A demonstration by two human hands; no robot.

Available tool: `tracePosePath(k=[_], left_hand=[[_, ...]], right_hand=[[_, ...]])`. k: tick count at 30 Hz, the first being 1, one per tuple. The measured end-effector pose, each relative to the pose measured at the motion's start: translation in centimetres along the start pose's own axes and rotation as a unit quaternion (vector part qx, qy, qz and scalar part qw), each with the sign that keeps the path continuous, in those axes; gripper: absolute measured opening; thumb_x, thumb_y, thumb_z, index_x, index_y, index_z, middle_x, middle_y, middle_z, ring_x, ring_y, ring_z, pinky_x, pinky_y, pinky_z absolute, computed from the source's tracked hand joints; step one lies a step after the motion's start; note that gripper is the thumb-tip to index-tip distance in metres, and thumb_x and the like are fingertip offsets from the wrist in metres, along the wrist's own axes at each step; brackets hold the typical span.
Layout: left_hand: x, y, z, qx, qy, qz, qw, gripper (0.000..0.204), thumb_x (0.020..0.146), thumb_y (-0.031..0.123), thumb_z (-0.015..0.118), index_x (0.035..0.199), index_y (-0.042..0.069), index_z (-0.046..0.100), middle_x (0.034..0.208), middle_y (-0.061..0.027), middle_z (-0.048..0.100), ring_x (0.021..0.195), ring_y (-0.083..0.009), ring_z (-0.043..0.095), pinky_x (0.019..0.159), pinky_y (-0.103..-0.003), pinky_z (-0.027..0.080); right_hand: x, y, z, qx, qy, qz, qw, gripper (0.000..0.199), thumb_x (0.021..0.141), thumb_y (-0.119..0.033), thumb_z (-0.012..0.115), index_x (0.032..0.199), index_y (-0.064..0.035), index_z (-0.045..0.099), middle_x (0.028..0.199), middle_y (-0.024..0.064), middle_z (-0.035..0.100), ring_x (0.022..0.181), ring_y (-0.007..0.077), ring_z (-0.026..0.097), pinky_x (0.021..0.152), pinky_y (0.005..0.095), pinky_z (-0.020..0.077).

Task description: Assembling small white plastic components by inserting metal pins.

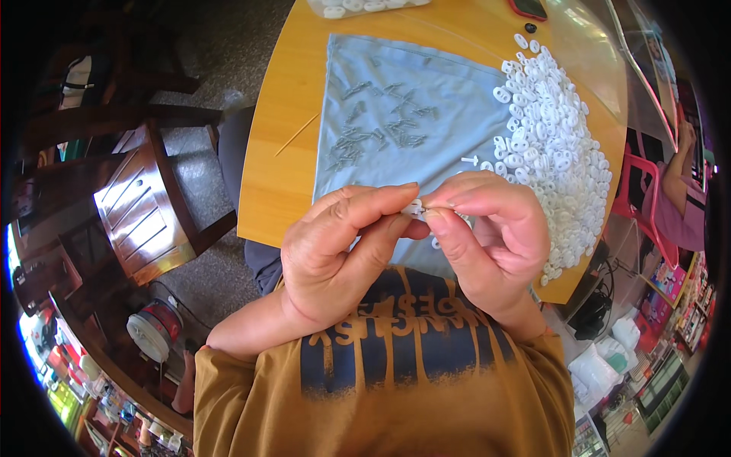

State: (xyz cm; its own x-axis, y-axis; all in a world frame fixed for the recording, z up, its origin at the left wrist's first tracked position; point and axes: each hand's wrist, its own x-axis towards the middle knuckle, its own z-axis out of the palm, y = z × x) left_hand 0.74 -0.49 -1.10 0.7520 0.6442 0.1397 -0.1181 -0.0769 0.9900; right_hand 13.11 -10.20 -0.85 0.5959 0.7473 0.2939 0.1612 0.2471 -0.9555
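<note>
Left hand (pixel 339 247): thumb and index finger pinched, tips aimed right | right hand (pixel 499 247): thumb and index finger pinched, tips aimed left, close to the left's | left forearm (pixel 255 324) and right forearm (pixel 529 320): bare, angled inward before the torso

1. Cloth (pixel 461 114): on the desk (pixel 278 194), with scattered parts (pixel 354 145) on it.
2. Stick (pixel 297 135): on the desk, left of the cloth.
3. Heap of parts (pixel 563 160): at the cloth's right side.
4. Container (pixel 369 7): behind the cloth, parts in it.
5. Chair (pixel 145 217): left of the desk.
</note>
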Motion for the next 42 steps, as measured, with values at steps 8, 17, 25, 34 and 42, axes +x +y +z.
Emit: tracePosePath(k=[8, 17, 25, 34, 42], left_hand=[[-0.56, -0.16, 0.26, -0.074, 0.015, -0.081, 0.994, 0.026, 0.079, -0.012, 0.059, 0.103, -0.001, 0.062, 0.081, -0.0085, 0.061, 0.067, -0.0138, 0.065, 0.056, -0.021, 0.05], [-0.8, -0.43, 0.14, -0.018, 0.001, -0.066, 0.998, 0.024, 0.08, -0.011, 0.058, 0.102, -0.001, 0.062, 0.082, -0.0079, 0.06, 0.067, -0.0126, 0.064, 0.055, -0.019, 0.049], [-0.34, 0.09, -0.03, -0.154, 0.019, -0.126, 0.98, 0.022, 0.085, -0.007, 0.056, 0.105, -0.002, 0.06, 0.086, -0.0071, 0.061, 0.071, -0.0117, 0.064, 0.06, -0.019, 0.049], [-0.68, -0.16, -0.08, -0.206, 0.018, -0.175, 0.963, 0.023, 0.086, -0.005, 0.056, 0.108, -0.001, 0.057, 0.089, -0.0073, 0.062, 0.074, -0.0107, 0.063, 0.063, -0.019, 0.05], [-0.53, -0.42, -0.03, -0.138, -0.004, -0.142, 0.98, 0.023, 0.084, -0.008, 0.056, 0.105, -0.001, 0.059, 0.083, -0.0068, 0.06, 0.07, -0.0112, 0.063, 0.059, -0.019, 0.049]], right_hand=[[-0.21, 0.03, 0.13, -0.029, -0.007, 0.001, 1.0, 0.018, 0.074, 0.01, 0.065, 0.088, -0.0005, 0.058, 0.08, 0.0106, 0.064, 0.07, 0.0178, 0.062, 0.062, 0.0257, 0.0483], [-0.49, 0.47, -0.35, -0.09, -0.041, 0.002, 0.995, 0.018, 0.073, 0.008, 0.066, 0.087, -0.0013, 0.06, 0.079, 0.0095, 0.064, 0.068, 0.0187, 0.062, 0.06, 0.0256, 0.0478], [-0.17, -0.12, -0.11, -0.058, -0.026, 0.014, 0.998, 0.023, 0.072, 0.003, 0.069, 0.093, -0.0013, 0.06, 0.084, 0.0104, 0.064, 0.071, 0.0196, 0.062, 0.062, 0.0262, 0.0481], [0.11, -0.29, -0.44, -0.128, -0.071, 0.023, 0.989, 0.021, 0.073, 0.0, 0.069, 0.092, -0.0023, 0.06, 0.082, 0.0095, 0.062, 0.072, 0.0213, 0.059, 0.062, 0.0288, 0.046], [0.05, -0.34, -0.24, -0.157, -0.071, 0.033, 0.984, 0.012, 0.077, -0.001, 0.066, 0.087, -0.0029, 0.059, 0.079, 0.008, 0.061, 0.066, 0.0201, 0.057, 0.059, 0.0281, 0.0446]])
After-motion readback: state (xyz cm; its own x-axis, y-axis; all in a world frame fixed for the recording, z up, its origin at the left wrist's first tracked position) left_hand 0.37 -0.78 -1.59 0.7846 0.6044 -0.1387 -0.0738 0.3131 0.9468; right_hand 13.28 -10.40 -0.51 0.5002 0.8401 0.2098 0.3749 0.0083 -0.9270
